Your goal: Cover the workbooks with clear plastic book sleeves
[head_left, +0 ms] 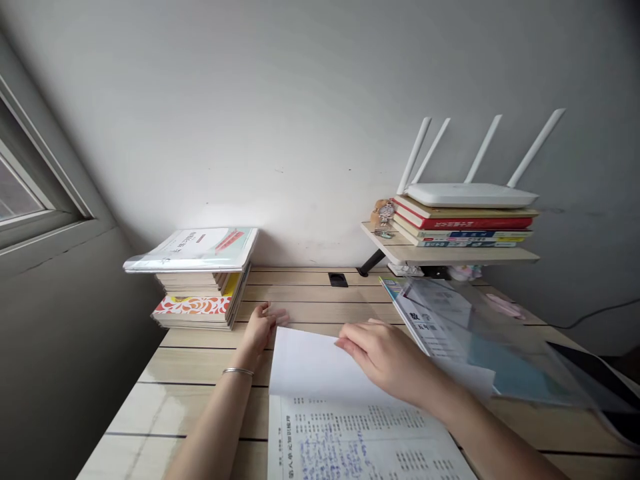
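Note:
A printed paper sheet [340, 440] with blue handwriting lies on the desk in front of me, running off the bottom edge. Across its far end rests a blank white paper flap [310, 367]; whether it is a fold of the same sheet or a separate one I cannot tell. My right hand [377, 350] pinches the flap's far edge between thumb and fingers. Beside the flap's far left corner is my left hand [263, 327], a bracelet on its wrist. Its fingertips are smeared by motion, so any grip there is unclear.
To the left stands a book stack [195, 303], topped by a plastic-covered book [195, 248]. On the right, a raised shelf [450, 255] bears books and a white router [470, 195]. Below it lie a textbook [425, 320] and clear plastic covers [525, 373]. A black socket [338, 280] sits near the wall.

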Motion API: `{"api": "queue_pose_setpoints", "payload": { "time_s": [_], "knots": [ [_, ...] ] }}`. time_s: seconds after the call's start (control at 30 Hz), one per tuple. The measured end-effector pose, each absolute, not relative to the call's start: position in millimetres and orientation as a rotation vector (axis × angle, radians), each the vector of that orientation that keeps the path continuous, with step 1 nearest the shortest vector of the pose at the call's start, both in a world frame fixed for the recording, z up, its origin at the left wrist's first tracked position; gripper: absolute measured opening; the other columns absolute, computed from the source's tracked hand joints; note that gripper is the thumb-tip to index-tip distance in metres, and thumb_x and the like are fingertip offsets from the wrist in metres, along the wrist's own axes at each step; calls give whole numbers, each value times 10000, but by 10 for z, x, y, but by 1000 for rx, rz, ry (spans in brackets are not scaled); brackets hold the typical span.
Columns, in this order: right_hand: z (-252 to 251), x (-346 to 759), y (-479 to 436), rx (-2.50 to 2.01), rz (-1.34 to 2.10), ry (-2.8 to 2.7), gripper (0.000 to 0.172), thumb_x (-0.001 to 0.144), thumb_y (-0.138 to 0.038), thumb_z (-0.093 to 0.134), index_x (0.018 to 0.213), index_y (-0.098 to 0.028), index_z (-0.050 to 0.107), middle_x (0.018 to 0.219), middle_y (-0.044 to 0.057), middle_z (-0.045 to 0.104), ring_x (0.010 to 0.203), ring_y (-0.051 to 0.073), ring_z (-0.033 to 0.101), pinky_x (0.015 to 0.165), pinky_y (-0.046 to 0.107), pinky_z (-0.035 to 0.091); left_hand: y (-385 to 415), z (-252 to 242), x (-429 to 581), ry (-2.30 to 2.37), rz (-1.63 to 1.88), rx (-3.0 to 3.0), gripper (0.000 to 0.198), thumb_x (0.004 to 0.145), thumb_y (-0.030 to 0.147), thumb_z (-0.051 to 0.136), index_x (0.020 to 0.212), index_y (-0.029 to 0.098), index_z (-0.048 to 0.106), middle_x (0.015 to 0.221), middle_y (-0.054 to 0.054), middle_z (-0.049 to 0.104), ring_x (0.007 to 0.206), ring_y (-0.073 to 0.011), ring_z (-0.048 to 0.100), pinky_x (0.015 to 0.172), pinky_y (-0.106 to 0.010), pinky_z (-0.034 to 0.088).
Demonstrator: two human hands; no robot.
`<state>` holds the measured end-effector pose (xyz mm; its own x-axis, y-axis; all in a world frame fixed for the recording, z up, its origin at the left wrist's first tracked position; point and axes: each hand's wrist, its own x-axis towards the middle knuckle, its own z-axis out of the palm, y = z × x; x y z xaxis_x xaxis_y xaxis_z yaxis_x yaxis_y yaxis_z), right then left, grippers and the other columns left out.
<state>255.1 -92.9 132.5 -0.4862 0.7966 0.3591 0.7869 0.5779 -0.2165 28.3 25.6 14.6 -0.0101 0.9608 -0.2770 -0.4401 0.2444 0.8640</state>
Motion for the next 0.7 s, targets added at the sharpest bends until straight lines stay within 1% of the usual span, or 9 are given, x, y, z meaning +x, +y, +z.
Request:
{"api": "queue_pose_setpoints", "payload": {
  "time_s": [0.07,0.13,0.27,0.37,0.43,0.5,0.6,0.7],
  "knots": [
    [1177,2506,-785,-1545,133,-2429,271,932,-280,418,752,-206,607,715,13,681,649,148,613,562,253,340,258,141,279,1041,1247,652,597,744,-65,537,1274,116,331,936,-143,675,776,-209,699,685,-302,569],
    [983,2440,-663,-1718,146,-2452,283,928,-298,428,746,-204,624,764,34,702,692,166,642,560,251,337,246,150,263,1022,1240,664,665,706,-84,567,1290,110,316,995,-174,665,804,-216,697,714,-301,562],
    [614,2335,-512,-1765,131,-2428,267,925,-262,433,755,-193,627,843,46,703,754,171,652,590,257,353,208,180,231,975,1197,683,845,603,-127,629,1326,140,282,1150,-210,615,892,-223,683,774,-294,537],
    [446,2317,-434,-1771,97,-2335,270,932,-233,412,772,-186,624,860,57,689,784,170,646,621,263,371,189,186,248,974,1209,699,883,577,-136,642,1336,128,275,1137,-214,623,927,-226,673,799,-293,520],
    [378,2320,-380,-1780,87,-2293,268,931,-225,411,774,-179,623,861,65,683,794,177,644,630,270,376,184,177,280,991,1238,721,844,586,-120,655,1321,93,297,1070,-213,650,911,-231,675,795,-299,515],
    [324,2323,-331,-1803,101,-2271,259,929,-225,418,779,-173,623,860,72,684,799,186,645,628,276,375,183,161,319,1023,1262,745,753,614,-77,676,1276,83,354,1004,-196,674,883,-230,680,783,-306,514],
    [260,2325,-275,-1851,132,-2247,242,926,-225,427,800,-162,624,873,85,691,811,198,648,623,281,370,182,136,374,1088,1275,800,562,671,0,678,1171,117,450,941,-149,698,836,-206,685,754,-299,511],
    [239,2330,-239,-1877,99,-2212,242,929,-216,416,818,-151,621,889,98,692,807,202,650,619,283,366,170,131,413,1119,1268,893,441,705,35,647,1100,143,486,915,-114,712,760,-177,680,703,-280,498]
  ]
}}
